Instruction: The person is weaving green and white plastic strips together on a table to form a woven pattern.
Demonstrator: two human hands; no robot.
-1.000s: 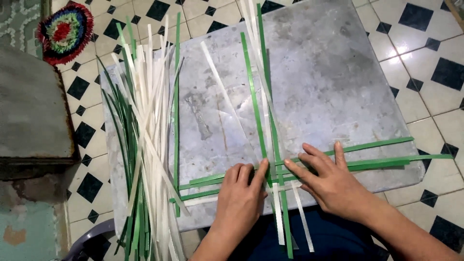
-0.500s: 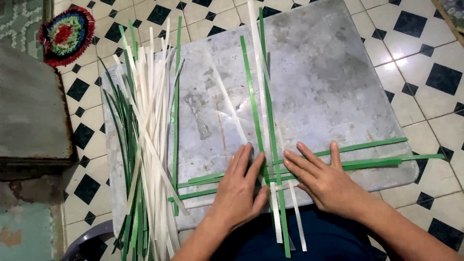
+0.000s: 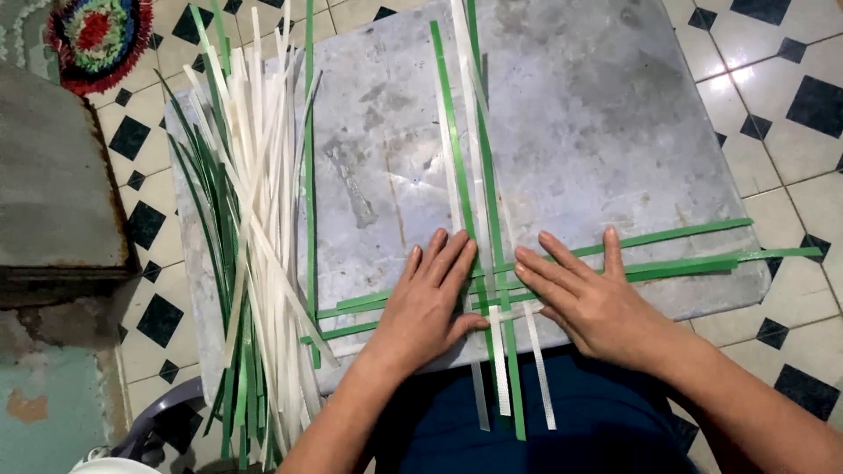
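A grey worn metal sheet (image 3: 571,114) lies across my lap. On it, several green strips (image 3: 667,250) run crosswise and green and white strips (image 3: 465,132) run lengthwise, crossing near the front edge. My left hand (image 3: 426,303) lies flat, fingers together, on the crossing. Beside it my right hand (image 3: 593,298) presses flat with fingers spread on the crosswise green strips. Neither hand grips anything.
A loose pile of white and green strips (image 3: 255,254) lies along the sheet's left side. A grey concrete block (image 3: 53,175) stands at the left, a round colourful mat (image 3: 97,35) at the top left. The floor is white tile with black diamonds (image 3: 817,105).
Both hands have slid a little away from me along the strips and flattened onto the crossing. The strips look pressed closer together.
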